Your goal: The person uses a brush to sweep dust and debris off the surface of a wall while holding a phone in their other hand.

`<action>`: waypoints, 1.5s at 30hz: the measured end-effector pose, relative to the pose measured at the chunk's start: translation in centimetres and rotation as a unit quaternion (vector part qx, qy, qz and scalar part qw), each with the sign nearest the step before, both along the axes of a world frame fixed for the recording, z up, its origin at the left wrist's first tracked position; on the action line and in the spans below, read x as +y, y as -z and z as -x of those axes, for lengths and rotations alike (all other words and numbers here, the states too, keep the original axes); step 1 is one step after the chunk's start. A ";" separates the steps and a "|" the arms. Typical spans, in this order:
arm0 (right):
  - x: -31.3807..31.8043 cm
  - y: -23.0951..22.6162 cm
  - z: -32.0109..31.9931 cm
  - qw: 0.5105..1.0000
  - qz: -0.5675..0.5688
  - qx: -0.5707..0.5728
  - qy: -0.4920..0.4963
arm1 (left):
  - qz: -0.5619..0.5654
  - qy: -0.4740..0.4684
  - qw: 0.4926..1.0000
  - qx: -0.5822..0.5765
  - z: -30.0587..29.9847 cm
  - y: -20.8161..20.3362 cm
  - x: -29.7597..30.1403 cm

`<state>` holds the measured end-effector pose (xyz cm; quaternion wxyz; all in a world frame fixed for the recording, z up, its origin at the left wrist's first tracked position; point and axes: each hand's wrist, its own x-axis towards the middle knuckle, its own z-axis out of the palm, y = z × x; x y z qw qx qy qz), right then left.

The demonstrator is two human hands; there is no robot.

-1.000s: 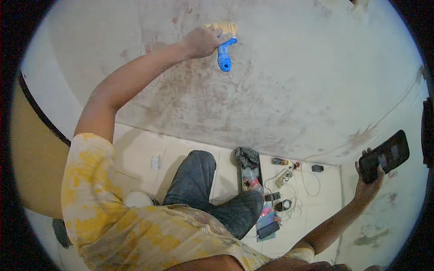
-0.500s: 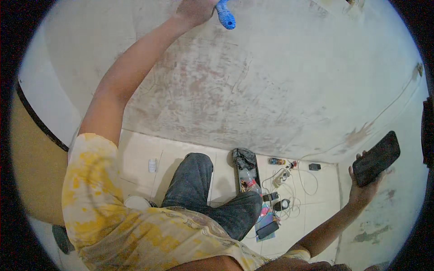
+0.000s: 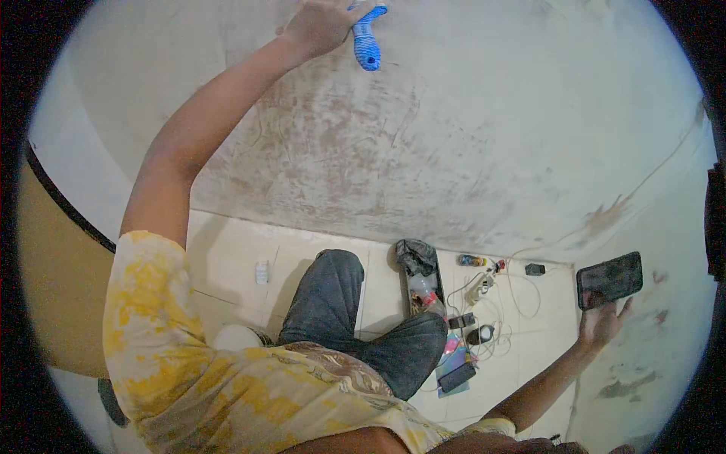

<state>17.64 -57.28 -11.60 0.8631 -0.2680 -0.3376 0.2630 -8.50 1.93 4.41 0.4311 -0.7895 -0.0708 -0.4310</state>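
My left hand reaches up to the wall at the top of the view. It grips a tool by its blue patterned handle, which has a hole at its lower end. The tool's working end lies mostly outside the picture. Low on the right, my right hand holds up a flat black phone-like slab with rounded corners. Its fingers are mostly hidden behind the slab, with one digit sticking out to the side.
The wall bears brown smudges and scratches. On the tiled floor are a small white container, a long dark tray holding a plastic bottle, tangled cables, a black adapter and another dark slab.
The blue handle and my left hand have come lower and slightly left. The black slab has shifted down and left and turned closer to level.
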 end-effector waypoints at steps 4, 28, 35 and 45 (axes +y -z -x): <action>2.0 -1.2 1.8 0.941 0.040 0.178 0.286 | 0.004 0.048 0.999 0.003 0.0 0.2 1.3; 2.4 0.4 2.0 0.915 0.206 -0.002 0.346 | 0.070 -0.073 0.994 -0.041 -1.8 1.1 -0.6; 3.6 -0.3 3.3 0.945 0.096 0.014 0.313 | 0.055 -0.059 0.997 0.018 -1.5 2.3 1.6; 2.4 0.5 -1.1 0.944 0.107 0.014 0.311 | -0.021 0.088 0.981 -0.171 -2.4 -3.9 2.9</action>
